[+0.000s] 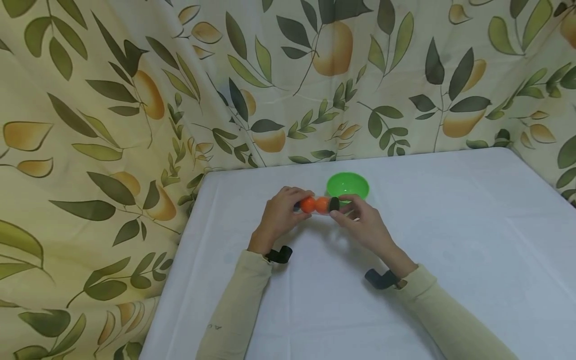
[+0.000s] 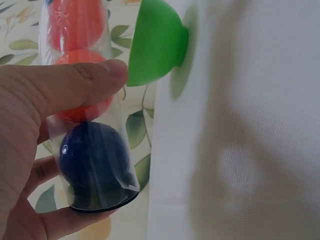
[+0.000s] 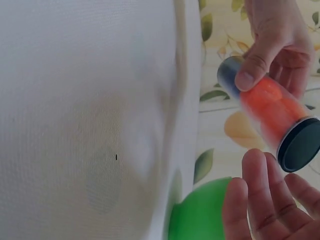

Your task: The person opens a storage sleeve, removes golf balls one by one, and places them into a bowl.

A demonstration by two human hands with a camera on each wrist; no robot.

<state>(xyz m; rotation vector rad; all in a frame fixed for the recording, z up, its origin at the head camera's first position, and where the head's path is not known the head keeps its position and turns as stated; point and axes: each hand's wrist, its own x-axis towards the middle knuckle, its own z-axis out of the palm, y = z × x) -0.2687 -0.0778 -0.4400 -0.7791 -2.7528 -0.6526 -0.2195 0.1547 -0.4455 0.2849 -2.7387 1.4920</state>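
A clear plastic tube [image 2: 114, 112] holds orange balls [image 3: 272, 107] and a dark blue ball [image 2: 92, 155]. My left hand [image 1: 281, 210] grips it at the blue-ball end, thumb across the side and fingers behind. At the other end sits a black lid [image 3: 301, 145]. My right hand [image 1: 364, 220] has thumb and index finger on opposite edges of that lid in the head view. Its other fingers [image 3: 257, 175] extend past the lid in the right wrist view, where the thumb is out of frame. The tube lies nearly level above the table.
A green bowl [image 1: 348, 184] stands upright on the white-covered table [image 1: 450, 230], just behind the tube and right hand. A curtain [image 1: 180, 100] with leaf and fruit print hangs behind the table and along its left side. Each wrist wears a black camera mount [image 1: 280, 254].
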